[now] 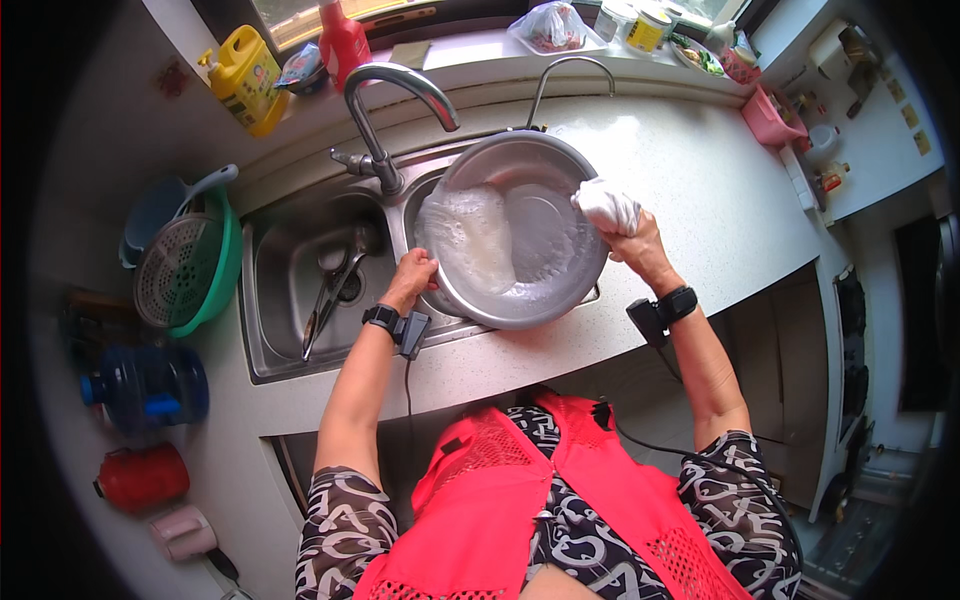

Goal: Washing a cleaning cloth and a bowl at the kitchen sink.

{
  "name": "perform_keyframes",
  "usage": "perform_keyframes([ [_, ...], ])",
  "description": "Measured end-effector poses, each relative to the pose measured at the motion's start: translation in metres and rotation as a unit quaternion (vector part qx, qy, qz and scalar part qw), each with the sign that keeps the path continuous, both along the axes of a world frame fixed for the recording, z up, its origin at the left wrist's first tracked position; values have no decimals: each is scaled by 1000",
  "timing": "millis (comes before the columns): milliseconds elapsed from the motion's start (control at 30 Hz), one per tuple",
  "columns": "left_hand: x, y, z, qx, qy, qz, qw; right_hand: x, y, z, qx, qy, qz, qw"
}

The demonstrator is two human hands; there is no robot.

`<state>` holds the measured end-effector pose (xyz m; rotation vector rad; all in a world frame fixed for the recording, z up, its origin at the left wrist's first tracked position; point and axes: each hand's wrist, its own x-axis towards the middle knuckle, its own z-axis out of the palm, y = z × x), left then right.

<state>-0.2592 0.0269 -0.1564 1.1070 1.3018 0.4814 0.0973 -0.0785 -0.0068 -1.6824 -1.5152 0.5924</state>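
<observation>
A large round grey basin (551, 292) is tilted over the right bowl of a steel double sink (253, 330). Cloudy, foamy water (476, 236) has gathered at the basin's left side. My left hand (412, 276) grips the basin's lower left rim. At the right rim, my right hand (641, 247) holds a bunched white cloth (609, 206); whether its fingers also grip the rim is hidden. A chrome faucet (397, 71) arches over the basin's upper left, and a thinner tap (551, 71) stands behind it.
Long-handled utensils (334, 289) lie in the left bowl. Left of the sink stand a green basin with a colander (176, 270), a blue water jug (154, 386) and a red canister (146, 476). Bottles, including a yellow one (247, 82), line the sill. A pink basket (772, 116) stands at the right.
</observation>
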Motion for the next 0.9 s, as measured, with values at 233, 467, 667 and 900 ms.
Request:
perform_keyframes([
  [233,-21,25,67,238,67,-20,969,-4,-3,-87,-139,82,-140,977],
  [467,-29,32,108,214,151,-33,965,-27,-15,-66,-220,310,-112,918],
  [667,-26,24,30,31,121,-41,991,-13,-6,-16,-211,338,-90,913],
  [900,9,-1,3,-135,25,-74,988,-30,86,33,-67,79,-91,991],
])
